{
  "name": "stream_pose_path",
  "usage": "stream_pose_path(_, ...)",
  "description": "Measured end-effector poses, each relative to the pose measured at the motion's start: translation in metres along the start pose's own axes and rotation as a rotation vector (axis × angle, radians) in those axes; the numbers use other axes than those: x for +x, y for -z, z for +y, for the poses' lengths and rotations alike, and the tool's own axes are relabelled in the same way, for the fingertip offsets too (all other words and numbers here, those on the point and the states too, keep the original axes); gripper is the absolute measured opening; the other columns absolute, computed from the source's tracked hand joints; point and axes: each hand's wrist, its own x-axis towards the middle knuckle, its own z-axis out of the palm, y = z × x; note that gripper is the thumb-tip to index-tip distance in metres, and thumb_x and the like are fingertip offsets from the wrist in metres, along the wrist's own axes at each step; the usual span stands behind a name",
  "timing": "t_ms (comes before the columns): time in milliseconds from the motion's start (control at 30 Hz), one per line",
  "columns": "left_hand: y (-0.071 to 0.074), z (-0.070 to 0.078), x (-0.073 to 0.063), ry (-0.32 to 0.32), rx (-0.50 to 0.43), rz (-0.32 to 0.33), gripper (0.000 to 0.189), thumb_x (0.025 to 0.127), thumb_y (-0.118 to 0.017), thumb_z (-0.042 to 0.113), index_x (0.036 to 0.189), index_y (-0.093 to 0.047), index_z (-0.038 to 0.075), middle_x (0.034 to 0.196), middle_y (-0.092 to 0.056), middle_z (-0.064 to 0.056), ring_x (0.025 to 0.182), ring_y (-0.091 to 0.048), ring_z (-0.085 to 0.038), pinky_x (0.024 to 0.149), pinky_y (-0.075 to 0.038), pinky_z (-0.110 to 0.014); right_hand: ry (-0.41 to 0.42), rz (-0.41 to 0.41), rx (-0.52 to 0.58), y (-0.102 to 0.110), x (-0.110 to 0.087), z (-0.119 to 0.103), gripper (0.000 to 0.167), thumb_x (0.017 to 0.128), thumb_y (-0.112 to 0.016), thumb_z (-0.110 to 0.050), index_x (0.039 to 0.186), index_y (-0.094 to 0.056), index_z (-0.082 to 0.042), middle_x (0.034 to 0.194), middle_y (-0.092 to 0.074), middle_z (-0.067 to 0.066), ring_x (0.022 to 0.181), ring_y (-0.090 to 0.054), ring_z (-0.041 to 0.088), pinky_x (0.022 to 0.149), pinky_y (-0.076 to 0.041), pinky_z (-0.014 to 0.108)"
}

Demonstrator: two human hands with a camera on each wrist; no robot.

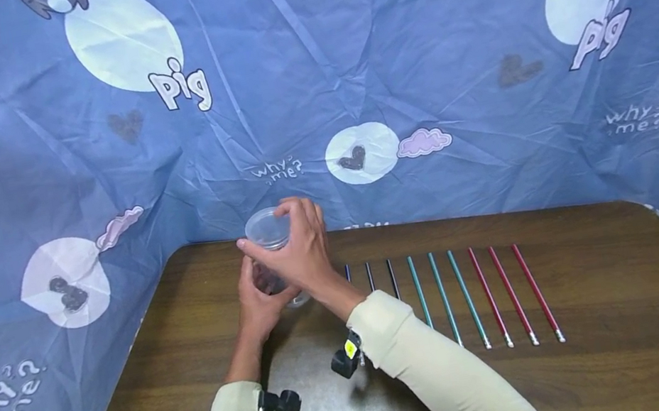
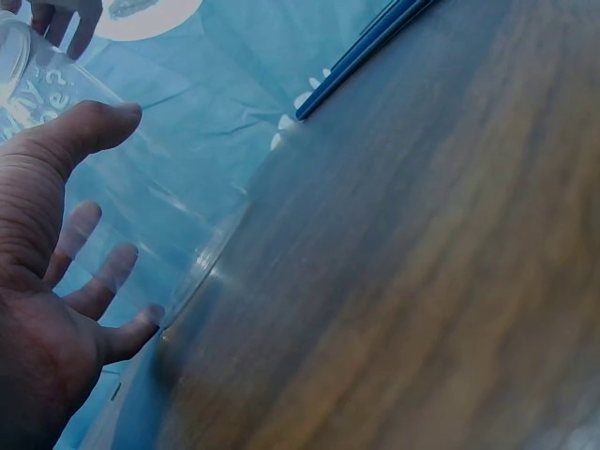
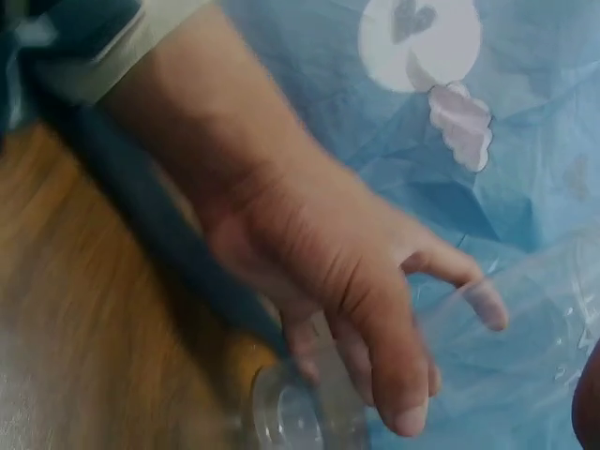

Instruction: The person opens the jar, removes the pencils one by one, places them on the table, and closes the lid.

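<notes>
A clear plastic jar (image 1: pixel 269 244) stands tall between both hands near the back left of the table. My left hand (image 1: pixel 259 301) wraps round its lower body, thumb on one side and fingers on the other; in the left wrist view the fingers (image 2: pixel 103 281) show through the clear wall. From above, my right hand (image 1: pixel 303 245) grips the jar's round top, with thumb and fingertips spread across the rim. The right wrist view shows the left hand (image 3: pixel 309 244) round the jar and the jar's base (image 3: pixel 286 412) close to the tabletop.
Right of the hands, a row of pencils lies side by side on the brown table (image 1: pixel 617 304): dark ones (image 1: pixel 392 278), teal ones (image 1: pixel 444 295) and red ones (image 1: pixel 515 295), eraser ends nearer me. The right forearm covers part of the row. A blue printed cloth (image 1: pixel 462 184) hangs behind.
</notes>
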Motion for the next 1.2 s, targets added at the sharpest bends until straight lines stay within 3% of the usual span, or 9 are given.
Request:
stream_pose_path(100,0.001,0.001,0.000,-0.014,0.024,0.001,0.089,0.069,-0.083,-0.011,0.145,-0.037,-0.003,0.125,-0.057,-0.027,0.111,-0.057,-0.030,0.096,-0.046,-0.055,-0.058,-0.058,0.187,0.002,0.000,0.003,0.057,0.079,-0.072,-0.032,0.123,-0.050,-0.003,0.131,-0.056,0.014,0.117,-0.048,0.028,0.098,-0.040,0.039)
stream_pose_path(200,0.001,0.002,0.000,-0.023,0.044,0.005,0.091,0.068,-0.083,-0.011,0.145,-0.037,-0.003,0.125,-0.057,-0.027,0.110,-0.057,-0.030,0.095,-0.047,-0.054,-0.140,-0.136,0.414,0.004,0.001,0.007,0.064,0.076,-0.063,-0.018,0.135,-0.046,0.000,0.140,-0.053,0.017,0.125,-0.048,0.028,0.104,-0.038,0.038)
stream_pose_path(300,0.001,0.002,0.000,-0.026,0.056,0.012,0.091,0.067,-0.084,-0.011,0.145,-0.038,-0.003,0.124,-0.058,-0.026,0.110,-0.057,-0.029,0.095,-0.048,-0.050,-0.201,-0.180,0.598,0.003,0.002,0.010,0.069,0.072,-0.058,-0.005,0.138,-0.042,0.005,0.140,-0.053,0.022,0.126,-0.050,0.032,0.105,-0.039,0.037)
stream_pose_path(400,0.000,0.002,-0.001,-0.020,0.062,0.017,0.090,0.067,-0.084,-0.011,0.144,-0.038,-0.003,0.124,-0.058,-0.025,0.111,-0.058,-0.029,0.096,-0.048,-0.050,-0.234,-0.170,0.696,0.004,0.003,0.012,0.070,0.069,-0.056,0.003,0.137,-0.039,0.010,0.138,-0.053,0.030,0.125,-0.051,0.041,0.103,-0.040,0.039)
stream_pose_path(600,0.000,0.003,-0.001,-0.013,0.047,0.004,0.088,0.069,-0.083,-0.010,0.144,-0.039,-0.001,0.127,-0.058,-0.025,0.113,-0.058,-0.032,0.097,-0.047,-0.052,-0.218,-0.136,0.670,0.005,0.006,0.012,0.067,0.069,-0.057,0.004,0.133,-0.039,0.012,0.130,-0.057,0.033,0.120,-0.053,0.045,0.095,-0.041,0.039)
stream_pose_path(867,0.001,0.002,-0.002,-0.027,0.051,0.007,0.088,0.069,-0.084,-0.009,0.145,-0.039,-0.001,0.126,-0.058,-0.027,0.111,-0.057,-0.030,0.097,-0.047,-0.053,-0.162,-0.116,0.524,0.006,-0.003,0.012,0.067,0.076,-0.077,-0.013,0.132,-0.044,0.000,0.131,-0.061,0.014,0.117,-0.055,0.027,0.098,-0.042,0.033)
stream_pose_path(1200,0.001,0.000,-0.001,-0.038,0.033,0.019,0.091,0.067,-0.083,-0.013,0.144,-0.036,-0.005,0.119,-0.058,-0.031,0.105,-0.058,-0.031,0.094,-0.047,-0.059,-0.167,0.030,0.328,0.001,-0.010,0.006,0.074,0.066,-0.092,-0.028,0.123,-0.048,-0.008,0.123,-0.058,0.002,0.110,-0.055,0.018,0.094,-0.046,0.034)
